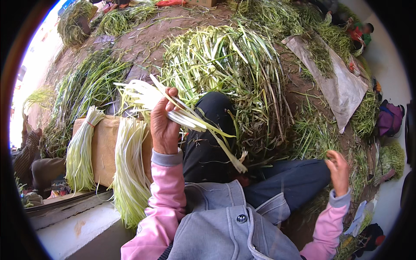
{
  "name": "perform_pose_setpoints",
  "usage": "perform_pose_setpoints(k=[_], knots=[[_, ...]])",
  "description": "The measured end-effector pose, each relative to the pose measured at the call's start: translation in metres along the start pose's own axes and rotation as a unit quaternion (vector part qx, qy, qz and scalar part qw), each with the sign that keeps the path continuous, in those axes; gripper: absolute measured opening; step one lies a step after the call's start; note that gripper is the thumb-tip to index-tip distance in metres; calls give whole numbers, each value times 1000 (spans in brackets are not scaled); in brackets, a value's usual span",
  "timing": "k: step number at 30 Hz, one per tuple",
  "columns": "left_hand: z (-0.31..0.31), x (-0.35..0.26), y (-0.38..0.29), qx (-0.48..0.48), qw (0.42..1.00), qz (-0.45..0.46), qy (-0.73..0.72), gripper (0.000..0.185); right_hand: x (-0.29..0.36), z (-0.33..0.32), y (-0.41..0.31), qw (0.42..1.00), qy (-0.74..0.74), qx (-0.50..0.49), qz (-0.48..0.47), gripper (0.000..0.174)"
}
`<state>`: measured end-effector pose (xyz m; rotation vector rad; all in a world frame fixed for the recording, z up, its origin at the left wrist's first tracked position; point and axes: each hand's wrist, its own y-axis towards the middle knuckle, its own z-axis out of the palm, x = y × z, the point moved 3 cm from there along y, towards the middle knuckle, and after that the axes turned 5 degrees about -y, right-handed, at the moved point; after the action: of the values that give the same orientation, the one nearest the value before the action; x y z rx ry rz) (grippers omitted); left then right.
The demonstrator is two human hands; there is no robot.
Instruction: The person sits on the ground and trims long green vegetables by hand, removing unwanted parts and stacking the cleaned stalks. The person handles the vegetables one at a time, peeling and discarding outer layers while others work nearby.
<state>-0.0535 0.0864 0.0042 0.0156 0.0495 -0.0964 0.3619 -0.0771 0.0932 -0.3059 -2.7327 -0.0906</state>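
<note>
My left hand (pixel 165 125) grips a small bunch of thin white stalks (pixel 187 120) above my left knee. From the bunch a limp stalk (pixel 226 148) with a brownish, frayed end hangs down over my thigh. Out at the right, my right hand (pixel 338 170) is raised by my bent right knee, fingers apart and slightly curled, with nothing plainly held. A large heap of long green and pale stalks (pixel 224 65) with dirty ends lies before me. Left of my left hand, a loose bundle of pale stalks (pixel 130 169) drapes over a brown block (pixel 105 151), beside a tied bundle (pixel 83 152).
A white ledge (pixel 78 230) runs at the lower left. Plant heaps (pixel 87 81) and scattered leaves cover much of the earthen floor. A grey-white sheet (pixel 328 74) lies at the upper right. Another person's sleeve (pixel 26 152) shows at far left; other people are by the right wall.
</note>
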Motion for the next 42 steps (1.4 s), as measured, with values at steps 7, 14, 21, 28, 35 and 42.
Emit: perform_pose_setpoints(k=[7,14,21,28,35,42], knots=[[20,-1,-2,-54,998,8,21,15,172,123,19,892,272,253,-256,56],[44,0,11,-42,971,4,235,22,186,168,16,820,519,232,-73,12],[20,-6,2,-95,866,-52,489,9,133,189,18,535,779,294,142,17],[-16,59,-59,-142,863,-250,416,26,160,179,-9,707,588,391,46,22],[-29,67,-64,-121,894,-295,314,17,154,189,-23,703,543,460,7,31],[-32,73,-65,-126,892,-313,300,19,144,183,-36,690,501,521,-28,30]])
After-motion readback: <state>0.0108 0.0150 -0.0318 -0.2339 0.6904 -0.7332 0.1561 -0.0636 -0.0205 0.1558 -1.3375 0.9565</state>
